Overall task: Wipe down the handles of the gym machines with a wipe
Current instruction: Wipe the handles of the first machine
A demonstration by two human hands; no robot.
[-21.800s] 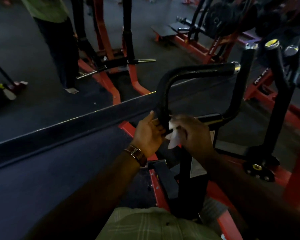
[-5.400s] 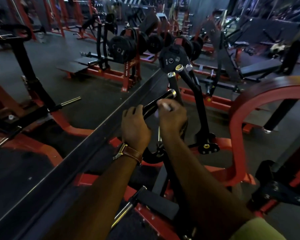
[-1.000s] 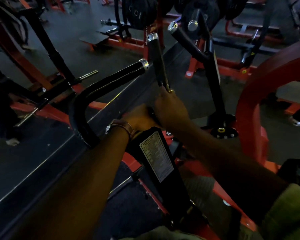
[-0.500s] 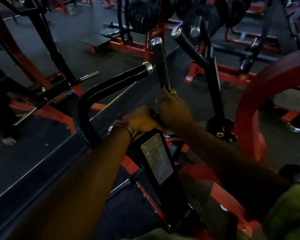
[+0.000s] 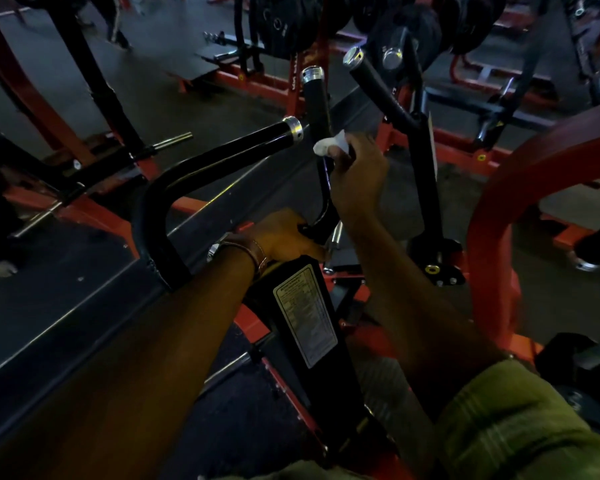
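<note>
A black machine arm with a label (image 5: 305,315) rises in front of me and splits into black handles with chrome end caps. My right hand (image 5: 355,174) is wrapped round the upright handle (image 5: 317,98) at mid height, pressing a white wipe (image 5: 331,145) against it. My left hand (image 5: 283,237), with a brown watch strap at the wrist, grips the base of that handle where it joins the arm. The curved left handle (image 5: 222,157) stands free beside them.
Another black handle (image 5: 374,84) of a neighbouring machine slants up at the right. A thick red frame arch (image 5: 492,209) curves at my right. Weight plates (image 5: 284,26) and red benches fill the background. A person's foot (image 5: 2,268) shows at far left.
My right hand has slid up the upright handle, and the white wipe now shows at my fingertips. My left hand stays at the handle's base.
</note>
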